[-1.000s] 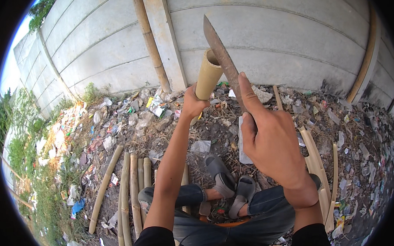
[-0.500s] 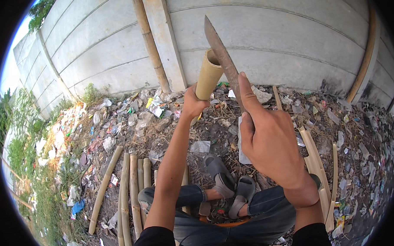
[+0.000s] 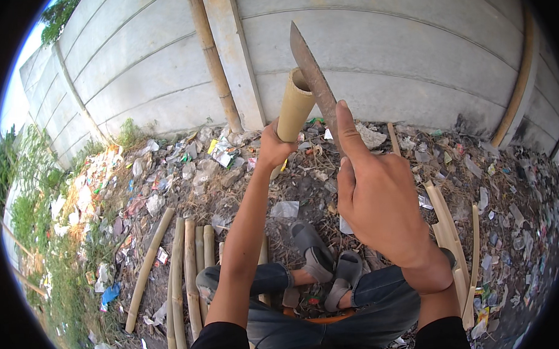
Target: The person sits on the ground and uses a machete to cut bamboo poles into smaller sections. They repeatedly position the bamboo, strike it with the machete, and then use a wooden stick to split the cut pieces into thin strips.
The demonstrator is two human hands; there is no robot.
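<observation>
1. A bamboo tube (image 3: 294,107) is held upright by the left hand (image 3: 272,147), which is closed around its lower part.
2. The open top of the tube is seen in front of the grey concrete wall (image 3: 380,54).
3. A long rusty blade (image 3: 315,81) is held by the right hand (image 3: 379,199); the fingers are closed on the handle and the forefinger is stretched along the blade.
4. The blade is laid against the top rim of the tube, with its tip pointing up.
5. Several bamboo poles (image 3: 190,267) are laid side by side on the ground at the left.
6. Split bamboo strips (image 3: 447,230) are seen at the right.
7. The ground (image 3: 187,171) is covered with litter.
8. Two grey sandals (image 3: 329,265) are worn on the feet below the hands.
</observation>
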